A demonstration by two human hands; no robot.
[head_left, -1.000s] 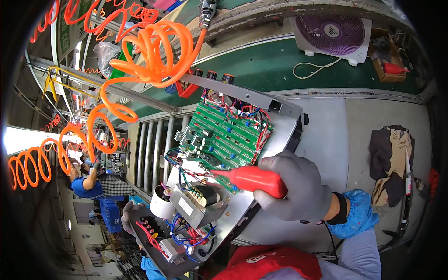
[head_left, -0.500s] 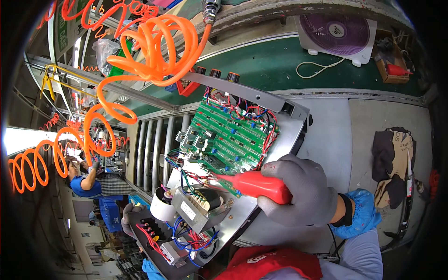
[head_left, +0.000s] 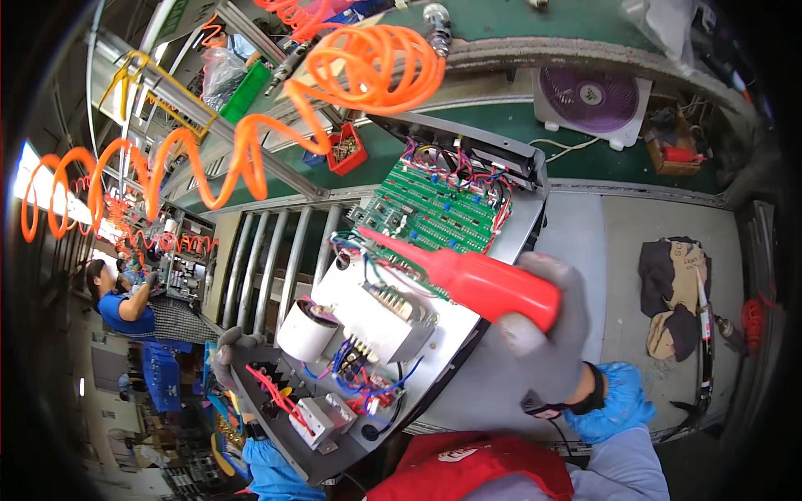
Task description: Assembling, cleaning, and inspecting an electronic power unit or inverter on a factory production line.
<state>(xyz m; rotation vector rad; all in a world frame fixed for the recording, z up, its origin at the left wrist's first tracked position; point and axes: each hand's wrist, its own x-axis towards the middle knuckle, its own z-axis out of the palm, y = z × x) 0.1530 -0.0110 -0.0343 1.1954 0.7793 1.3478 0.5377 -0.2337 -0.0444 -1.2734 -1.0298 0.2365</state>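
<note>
My right hand [head_left: 555, 334], in a grey glove, is closed round a red squeeze bottle [head_left: 501, 288] with a long tapered nozzle. The nozzle points left, over the green circuit board [head_left: 439, 204] in an open metal chassis [head_left: 493, 259]. Where the tip stands above the wiring, I cannot tell whether it touches. My left hand [head_left: 227, 355], also gloved, grips the chassis's dark end panel at the lower left. Inside the chassis sit a transformer [head_left: 388, 321], a white cylinder [head_left: 307, 330], and bundles of coloured wires.
Metal rollers [head_left: 271, 259] lie left of the chassis. An orange coiled air hose [head_left: 368, 75] hangs above it. A red bin [head_left: 347, 150] holds small parts. Beyond are a purple-and-white fan [head_left: 591, 104] and a cardboard box [head_left: 671, 146]; at right lies a dark cloth [head_left: 672, 292]. Another person [head_left: 125, 305] works at far left.
The red bottle has lifted and looks larger, its nozzle now further up and left. My left hand still holds the end panel. The whole view has shifted, and the hose hangs further right.
</note>
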